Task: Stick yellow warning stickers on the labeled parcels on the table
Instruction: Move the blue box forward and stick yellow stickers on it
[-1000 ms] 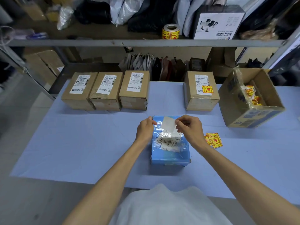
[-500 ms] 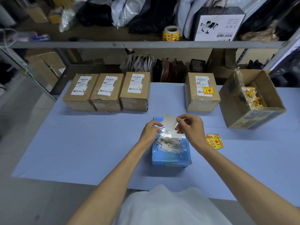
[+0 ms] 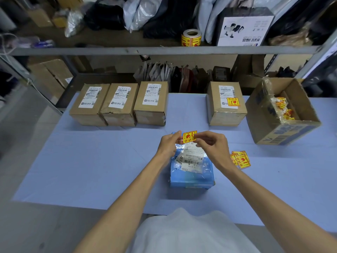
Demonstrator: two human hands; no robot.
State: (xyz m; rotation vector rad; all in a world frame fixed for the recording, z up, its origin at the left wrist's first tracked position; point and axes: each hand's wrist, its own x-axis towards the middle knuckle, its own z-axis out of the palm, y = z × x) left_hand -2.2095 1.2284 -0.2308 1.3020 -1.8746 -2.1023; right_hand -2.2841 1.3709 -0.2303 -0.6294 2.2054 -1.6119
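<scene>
Three brown parcels (image 3: 119, 105) sit in a row at the back left of the table (image 3: 91, 161), touching side by side. Each has a white label on top and no yellow on any. Moving right, the left hand (image 3: 168, 145) pinches the left edge of the held sticker (image 3: 189, 136) and the right hand (image 3: 211, 145) pinches its right edge, both clamped on it. The sticker is up in the air, printed face to the camera, long axis running left-right between the hands, right end a bit higher. The blue parcel (image 3: 191, 176) lies flat directly under the grip, on the person's side of it, so the coming move looks like straight down and slightly toward the body. Both hands are about equally near; its white label (image 3: 193, 157) sits more under the right wrist. That label is crumpled under shiny wrap, with glare, print not readable. Can't tell if the sticker's backing is off, and the fingertips behind it are hidden. Further right, a fourth parcel (image 3: 226, 115) stands apart from the row and already carries an applied sticker (image 3: 233, 102) on its label. A loose sticker pile (image 3: 240, 159) lies just beside the right wrist. At far right an open carton (image 3: 284, 132) holds a bag (image 3: 280, 106) of more stickers, contents hard to make out.
</scene>
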